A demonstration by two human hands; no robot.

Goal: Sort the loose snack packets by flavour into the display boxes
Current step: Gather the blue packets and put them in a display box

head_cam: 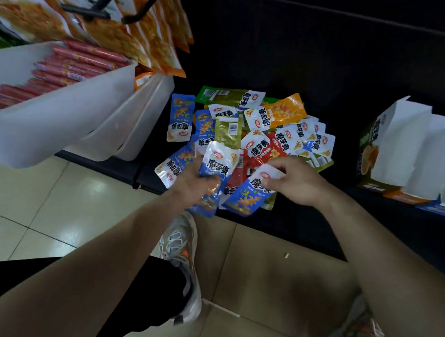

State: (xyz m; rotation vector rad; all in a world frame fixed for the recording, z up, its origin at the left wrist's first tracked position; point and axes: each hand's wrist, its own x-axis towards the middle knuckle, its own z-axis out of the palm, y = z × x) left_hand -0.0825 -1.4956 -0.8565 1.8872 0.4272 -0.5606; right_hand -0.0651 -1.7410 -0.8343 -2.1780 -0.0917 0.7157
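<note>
Packets (250, 132) lie left of boxes (422, 155) (shelf).

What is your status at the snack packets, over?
Left hand grips blue-and-white foil packet. Right hand pinches second blue foil packet. Mixed loose pile beneath; white cardboard display boxes stand to the right.

Shiny, crinkly plastic foil on the snack packets (262, 128). Right of that pile, matt white cardboard display boxes (401, 150). Left of the pile, smooth whitish plastic bins (39, 131) and red sausages (69, 70) in glossy skins. Below the pile, shiny smooth floor tiles (18, 200) and mesh cloth shoes (179, 246).
</note>
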